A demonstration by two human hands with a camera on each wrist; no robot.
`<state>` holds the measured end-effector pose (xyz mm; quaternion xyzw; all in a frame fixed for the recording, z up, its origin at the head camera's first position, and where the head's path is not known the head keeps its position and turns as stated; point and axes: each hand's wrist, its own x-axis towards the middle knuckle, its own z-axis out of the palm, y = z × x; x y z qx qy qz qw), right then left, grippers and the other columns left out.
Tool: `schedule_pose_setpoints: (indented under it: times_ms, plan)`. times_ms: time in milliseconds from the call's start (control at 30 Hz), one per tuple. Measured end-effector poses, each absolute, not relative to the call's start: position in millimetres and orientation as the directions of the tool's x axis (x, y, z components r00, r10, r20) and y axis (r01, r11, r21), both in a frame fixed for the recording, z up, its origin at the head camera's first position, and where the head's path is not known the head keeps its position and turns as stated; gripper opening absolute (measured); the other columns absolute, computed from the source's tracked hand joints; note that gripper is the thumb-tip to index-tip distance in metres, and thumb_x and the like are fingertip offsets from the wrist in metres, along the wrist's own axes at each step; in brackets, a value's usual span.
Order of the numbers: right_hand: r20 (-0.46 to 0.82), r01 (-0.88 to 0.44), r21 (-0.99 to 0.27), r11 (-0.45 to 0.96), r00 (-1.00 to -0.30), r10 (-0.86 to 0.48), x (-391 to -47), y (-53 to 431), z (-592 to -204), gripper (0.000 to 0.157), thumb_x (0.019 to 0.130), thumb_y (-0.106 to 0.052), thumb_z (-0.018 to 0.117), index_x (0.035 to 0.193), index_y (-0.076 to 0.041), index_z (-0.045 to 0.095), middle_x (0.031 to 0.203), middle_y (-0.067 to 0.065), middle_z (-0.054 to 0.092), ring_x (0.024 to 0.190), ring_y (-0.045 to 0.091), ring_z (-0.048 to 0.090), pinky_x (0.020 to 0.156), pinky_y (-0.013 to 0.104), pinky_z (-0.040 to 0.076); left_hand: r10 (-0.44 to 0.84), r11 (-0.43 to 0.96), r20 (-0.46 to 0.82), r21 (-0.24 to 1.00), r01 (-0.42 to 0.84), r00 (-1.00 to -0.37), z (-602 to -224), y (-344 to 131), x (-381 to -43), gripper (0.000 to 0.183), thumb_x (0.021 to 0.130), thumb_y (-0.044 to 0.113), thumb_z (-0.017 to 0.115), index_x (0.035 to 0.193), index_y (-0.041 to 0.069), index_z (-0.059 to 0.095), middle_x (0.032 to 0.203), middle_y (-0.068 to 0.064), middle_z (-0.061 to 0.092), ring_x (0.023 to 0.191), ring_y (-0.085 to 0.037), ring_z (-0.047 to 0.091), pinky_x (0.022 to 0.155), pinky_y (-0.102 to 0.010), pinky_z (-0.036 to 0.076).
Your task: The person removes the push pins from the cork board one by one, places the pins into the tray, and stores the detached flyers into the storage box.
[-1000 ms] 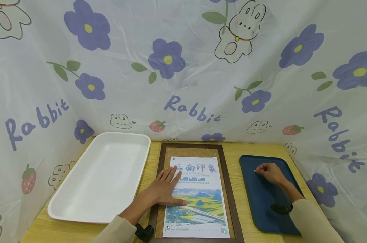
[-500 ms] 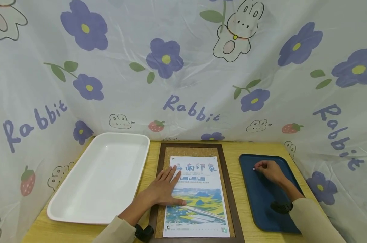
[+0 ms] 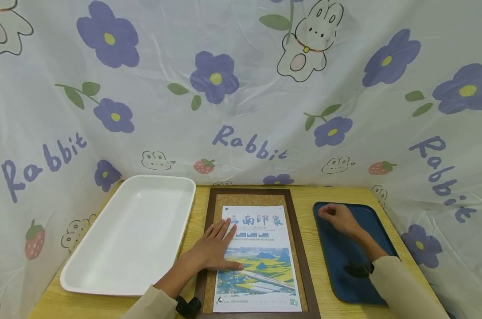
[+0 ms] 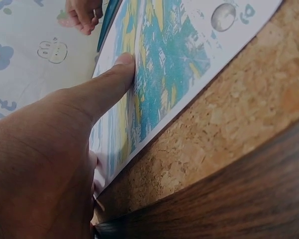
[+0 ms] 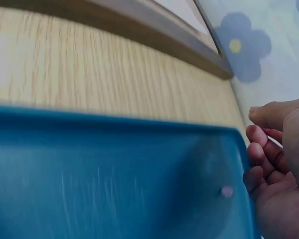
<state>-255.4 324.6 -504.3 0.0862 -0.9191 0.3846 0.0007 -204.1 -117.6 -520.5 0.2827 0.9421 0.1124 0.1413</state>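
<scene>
My left hand (image 3: 213, 250) lies with spread fingers on a printed poster (image 3: 261, 274), which rests on a brown-framed cork board (image 3: 253, 200). Its thumb (image 4: 112, 79) presses on the picture in the left wrist view. Clear round tacks sit at the poster's lower left (image 3: 220, 300) and lower right (image 3: 294, 302) corners. Over the far left corner of a blue tray (image 3: 358, 283), my right hand (image 3: 340, 219) has curled fingers, thumb close to the index fingertip. I cannot tell whether anything is pinched there. A small pale purple piece (image 5: 226, 191) shows on the tray.
A large white tray (image 3: 125, 248) stands left of the cork board. All three trays and boards share a yellow wood-grain table (image 3: 305, 248). Behind and at both sides hangs a white curtain (image 3: 249, 115) printed with flowers and rabbits.
My right hand has moved left and away from me over the blue tray, toward its far left corner. A pale speck seen by its fingertips no longer shows in the head view. The left hand stays.
</scene>
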Motion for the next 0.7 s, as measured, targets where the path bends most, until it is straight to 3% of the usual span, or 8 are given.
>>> schedule_pose_setpoints:
  times_ms: [333, 700]
  plan:
    - [0.068, -0.199, -0.738, 0.645, -0.973, -0.221, -264.7, 298.9, -495.0, 0.024, 0.106, -0.012, 0.066, 0.117, 0.008, 0.072, 0.107, 0.020, 0.074, 0.095, 0.037, 0.068, 0.074, 0.028, 0.053, 0.570, 0.812, -0.193, 0.280, 0.512, -0.799, -525.6, -119.1, -205.9, 0.122, 0.087, 0.082, 0.063, 0.171, 0.009, 0.013, 0.178, -0.016, 0.002, 0.164, -0.036, 0.005, 0.131, -0.059, 0.008]
    - [0.075, -0.232, -0.762, 0.605, -0.959, -0.274, -270.9, 272.7, -491.5, 0.022, 0.106, -0.011, 0.066, 0.117, 0.007, 0.072, 0.105, 0.015, 0.073, 0.093, 0.037, 0.067, 0.072, 0.030, 0.052, 0.564, 0.815, -0.199, 0.285, 0.504, -0.801, -521.2, -119.5, -203.8, 0.122, 0.087, 0.081, 0.065, 0.171, 0.007, 0.015, 0.178, -0.017, 0.004, 0.164, -0.037, 0.007, 0.131, -0.059, 0.009]
